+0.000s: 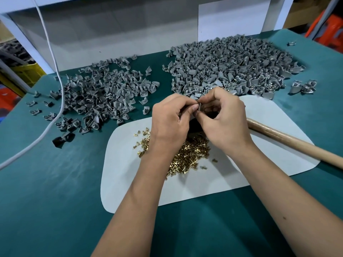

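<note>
My left hand (171,119) and my right hand (222,117) meet above a white mat (130,175) on the green table. Between their fingertips they pinch one small grey plastic part (199,107), mostly hidden by the fingers. Whether a brass insert is in it cannot be told. Under my wrists lies a heap of small brass inserts (189,151) on the mat. A dark block (194,125) sits under my hands, largely covered.
A big pile of grey plastic parts (228,65) lies at the back right, a flatter spread of the same parts (100,95) at the back left. A wooden handle (297,143) lies across the right. A white cable (55,89) runs down the left.
</note>
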Available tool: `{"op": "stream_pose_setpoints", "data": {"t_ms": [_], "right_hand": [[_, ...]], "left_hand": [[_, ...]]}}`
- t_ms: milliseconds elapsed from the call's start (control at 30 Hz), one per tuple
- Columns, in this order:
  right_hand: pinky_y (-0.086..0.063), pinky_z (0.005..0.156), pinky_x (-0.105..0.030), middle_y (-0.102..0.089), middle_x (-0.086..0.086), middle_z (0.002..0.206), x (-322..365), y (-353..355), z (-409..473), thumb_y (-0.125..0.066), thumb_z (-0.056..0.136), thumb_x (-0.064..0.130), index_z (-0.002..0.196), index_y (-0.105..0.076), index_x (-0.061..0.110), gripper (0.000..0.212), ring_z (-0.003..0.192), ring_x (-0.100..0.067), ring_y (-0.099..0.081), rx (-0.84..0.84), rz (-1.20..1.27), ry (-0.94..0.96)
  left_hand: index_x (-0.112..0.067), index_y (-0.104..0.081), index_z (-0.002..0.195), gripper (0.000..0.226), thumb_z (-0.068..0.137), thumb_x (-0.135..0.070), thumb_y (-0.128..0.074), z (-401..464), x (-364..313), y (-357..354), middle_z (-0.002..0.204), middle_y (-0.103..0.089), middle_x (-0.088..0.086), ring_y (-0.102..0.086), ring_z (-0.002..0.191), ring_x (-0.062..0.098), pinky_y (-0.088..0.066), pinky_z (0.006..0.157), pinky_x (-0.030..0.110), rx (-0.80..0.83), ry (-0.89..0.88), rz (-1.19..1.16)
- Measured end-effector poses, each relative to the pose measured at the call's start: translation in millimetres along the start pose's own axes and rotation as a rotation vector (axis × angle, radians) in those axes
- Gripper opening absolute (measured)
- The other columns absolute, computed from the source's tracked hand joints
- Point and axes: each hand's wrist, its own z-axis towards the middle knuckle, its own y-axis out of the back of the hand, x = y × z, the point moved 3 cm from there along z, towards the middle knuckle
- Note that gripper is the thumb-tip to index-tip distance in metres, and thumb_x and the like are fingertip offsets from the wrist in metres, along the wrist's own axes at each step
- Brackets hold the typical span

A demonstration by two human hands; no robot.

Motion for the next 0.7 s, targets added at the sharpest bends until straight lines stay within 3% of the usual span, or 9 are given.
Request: {"op": "stream_pose_setpoints", "data": {"t_ms": [167, 367, 700], "right_hand": [[-0.059, 0.072, -0.032, -0.072, 0.005, 0.082, -1.5, -2.2, -0.1, -0.080, 0.081, 0.005, 0.090, -0.068, 0.013, 0.017, 0.076, -0.009, -0.070, 0.000, 0.023, -0.018], [-0.060, 0.074, -0.036, -0.072, 0.005, 0.083, -1.7, -1.5, 0.8, -0.080, 0.080, 0.003, 0.090, -0.067, 0.013, 0.019, 0.078, -0.010, -0.070, 0.028, 0.026, -0.028], [-0.059, 0.077, -0.038, -0.072, 0.004, 0.084, -2.1, 1.1, 3.9, -0.083, 0.079, 0.007, 0.092, -0.069, 0.014, 0.021, 0.081, -0.011, -0.070, 0.076, 0.028, -0.039]], "left_hand": [[-0.007, -0.077, 0.086, 0.007, 0.088, -0.001, -0.074, 1.2, -2.3, -0.1, 0.081, -0.070, 0.000, -0.061, 0.075, 0.009, -0.045, 0.070, 0.012, 0.001, 0.018, 0.004], [-0.006, -0.077, 0.084, 0.008, 0.086, 0.001, -0.074, 2.6, -2.1, 0.6, 0.078, -0.071, 0.001, -0.062, 0.074, 0.010, -0.046, 0.069, 0.015, 0.016, 0.047, -0.012], [-0.009, -0.079, 0.086, 0.005, 0.086, -0.006, -0.076, 3.6, 2.9, 0.4, 0.081, -0.074, -0.002, -0.069, 0.077, 0.013, -0.058, 0.074, 0.035, 0.029, 0.112, -0.101]]}}
